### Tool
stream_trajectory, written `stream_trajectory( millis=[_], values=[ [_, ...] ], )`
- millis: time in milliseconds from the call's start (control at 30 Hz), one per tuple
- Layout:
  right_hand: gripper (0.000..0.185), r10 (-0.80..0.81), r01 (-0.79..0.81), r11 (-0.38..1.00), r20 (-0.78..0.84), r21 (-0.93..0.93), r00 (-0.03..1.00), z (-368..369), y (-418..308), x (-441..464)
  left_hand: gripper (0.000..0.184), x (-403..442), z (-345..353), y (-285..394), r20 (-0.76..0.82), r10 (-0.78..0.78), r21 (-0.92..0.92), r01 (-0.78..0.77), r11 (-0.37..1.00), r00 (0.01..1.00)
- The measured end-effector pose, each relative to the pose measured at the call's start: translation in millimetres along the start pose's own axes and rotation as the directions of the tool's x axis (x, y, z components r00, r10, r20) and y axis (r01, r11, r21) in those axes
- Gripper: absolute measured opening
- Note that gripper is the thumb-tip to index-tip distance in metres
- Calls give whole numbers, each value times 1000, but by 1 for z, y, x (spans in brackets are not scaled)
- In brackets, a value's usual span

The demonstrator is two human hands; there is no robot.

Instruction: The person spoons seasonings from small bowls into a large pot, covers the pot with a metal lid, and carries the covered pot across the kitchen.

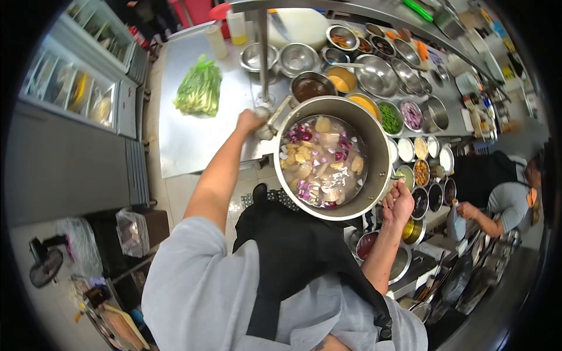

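The left hand (252,120) and right hand (398,202), fingers curled, grip a round silver metal pot (378,143) of cloudy liquid between them.

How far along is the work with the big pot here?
Filling looks done: the pot holds cloudy liquid, chopped red onion and pale chunks. In hand: the left hand and right hand hold it at opposite sides, seemingly raised. Probably left: setting it down and cooking, since the onion looks raw; doneness can't be confirmed.
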State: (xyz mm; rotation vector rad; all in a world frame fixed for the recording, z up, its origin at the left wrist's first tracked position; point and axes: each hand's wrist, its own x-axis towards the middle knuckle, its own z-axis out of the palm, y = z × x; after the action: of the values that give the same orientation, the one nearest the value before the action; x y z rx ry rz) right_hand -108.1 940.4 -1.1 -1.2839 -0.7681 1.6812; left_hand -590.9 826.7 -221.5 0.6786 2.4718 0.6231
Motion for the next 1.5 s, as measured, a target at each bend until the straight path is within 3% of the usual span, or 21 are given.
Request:
stream_trajectory(
  millis=[67,133,167,200,267,300,333,400,467,533,667,933,1033,1267,1500],
  values=[
    [21,-3,3,1000,6,7,1000,-5,4,4,66,-3,-14,-12,-73,30,195,-15,981,997],
    [20,-3,3,1000,-20,9,1000,-2,2,4,59,-27,-63,15,-119,132,-150,-149,977,984],
    [21,0,1,1000,-25,19,1000,0,1,3,53,-60,-89,48,-90,210,-464,-228,856,973],
    [21,4,-4,1000,-26,23,1000,1,-1,2,49,-96,-116,79,-74,277,-732,-241,638,958],
    [21,13,-12,999,-16,37,1000,4,-5,1,45,-138,-140,125,28,419,-705,-279,651,908],
    [20,11,-11,1000,-10,17,1000,2,-5,4,47,-149,-142,140,50,412,-539,-323,778,910],
    [19,9,-10,999,25,43,1000,-1,-3,8,47,-146,-133,144,66,431,-530,-334,779,900],
    [19,26,-27,999,26,38,999,-1,-5,10,46,-134,-114,148,-15,441,-120,-439,890,898],
    [18,12,-15,997,39,75,999,-5,1,15,40,-134,-101,157,-43,479,62,-476,877,877],
    [20,41,-41,999,18,33,999,-6,-1,14,41,-134,-98,161,-37,470,51,-468,882,882],
    [19,68,-74,996,100,59,993,-12,-3,16,48,-128,-95,163,-60,501,263,-470,842,864],
    [19,-35,79,991,355,-110,934,-46,6,18,43,-138,-94,181,-59,463,282,-430,858,884],
    [19,-38,60,997,401,-43,915,-51,7,17,40,-133,-91,181,-61,429,290,-395,872,901],
    [18,69,-127,979,323,162,944,-35,4,17,39,-138,-91,175,-118,385,307,-335,891,915],
    [17,107,-162,976,331,143,938,-25,-7,29,42,-156,-95,175,-211,289,233,-239,943,934]
  ],
)
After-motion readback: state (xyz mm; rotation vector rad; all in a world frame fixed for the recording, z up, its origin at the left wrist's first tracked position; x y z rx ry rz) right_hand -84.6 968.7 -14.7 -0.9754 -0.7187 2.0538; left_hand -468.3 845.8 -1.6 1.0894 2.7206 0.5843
